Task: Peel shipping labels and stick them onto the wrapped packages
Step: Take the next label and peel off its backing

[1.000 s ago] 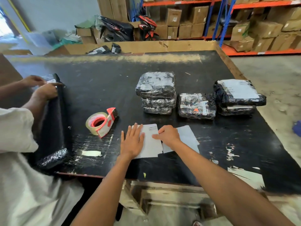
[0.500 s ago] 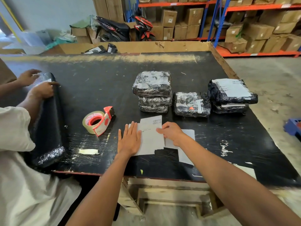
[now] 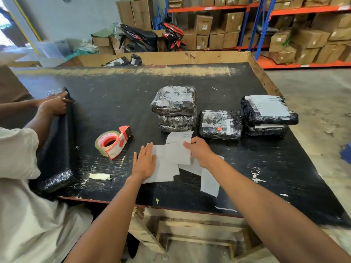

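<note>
Tape dispenser (image 3: 114, 144) sits left of the hands; wrapped packages (image 3: 175, 109) just beyond.

Warehouse packing area. Orange-and-blue pallet racking (image 3: 254, 25) at back w/ brown cardboard cartons (image 3: 203, 24) stacked on every level. Parked motor scooter (image 3: 140, 37) and flattened cardboard (image 3: 133, 12) against the wall, bare concrete floor (image 3: 313, 95) to the right of the grip. Big scuffed black bench (image 3: 114, 103) w/ cardboard edging, just beyond the grip black stretch-wrapped parcels (image 3: 175, 100), some already w/ white shipping labels (image 3: 266, 105). Left of the grip a red tape dispenser (image 3: 114, 144) w/ clear tape. A 2nd worker (image 3: 51, 106) at the far left handles black wrap film.
</note>
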Demonstrator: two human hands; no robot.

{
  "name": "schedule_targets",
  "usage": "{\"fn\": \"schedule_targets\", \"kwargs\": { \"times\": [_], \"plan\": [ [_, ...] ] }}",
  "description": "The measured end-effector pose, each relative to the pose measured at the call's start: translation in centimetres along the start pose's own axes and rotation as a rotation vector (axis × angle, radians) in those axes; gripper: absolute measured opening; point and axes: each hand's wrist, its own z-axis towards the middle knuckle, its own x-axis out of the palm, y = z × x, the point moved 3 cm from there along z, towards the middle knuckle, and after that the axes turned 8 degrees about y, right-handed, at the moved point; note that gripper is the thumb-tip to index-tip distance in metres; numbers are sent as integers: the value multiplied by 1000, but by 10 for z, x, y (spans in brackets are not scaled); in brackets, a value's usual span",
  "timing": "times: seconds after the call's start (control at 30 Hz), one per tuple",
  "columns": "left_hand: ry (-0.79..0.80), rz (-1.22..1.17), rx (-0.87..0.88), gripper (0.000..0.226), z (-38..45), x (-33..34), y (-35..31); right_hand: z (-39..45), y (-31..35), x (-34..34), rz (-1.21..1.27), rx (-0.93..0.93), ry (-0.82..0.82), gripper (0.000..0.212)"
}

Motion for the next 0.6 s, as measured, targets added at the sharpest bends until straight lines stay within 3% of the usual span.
{"fn": "schedule_targets", "kwargs": {
  "times": [0.07,0.13,0.2,0.37,0.47,0.6],
  "plan": [
    [-83,26,-13,56,0,-7,-6,-2,11,-14,87,-27,25,19],
    [-269,51,56,52,-1,-16,-23,-7,22,-31,145,-68,43,20],
    [-387,-126,167,38,-6,-26,-53,-14,30,-49,183,-125,65,23],
    [38,-1113,202,25,-11,-36,-145,-34,34,-87,238,-233,137,10],
    [-17,-1226,221,26,-2,-39,-178,-47,36,-108,210,-294,159,12],
    [40,-1167,301,19,5,-35,-211,-53,44,-147,197,-397,-41,8]
  ]
}}
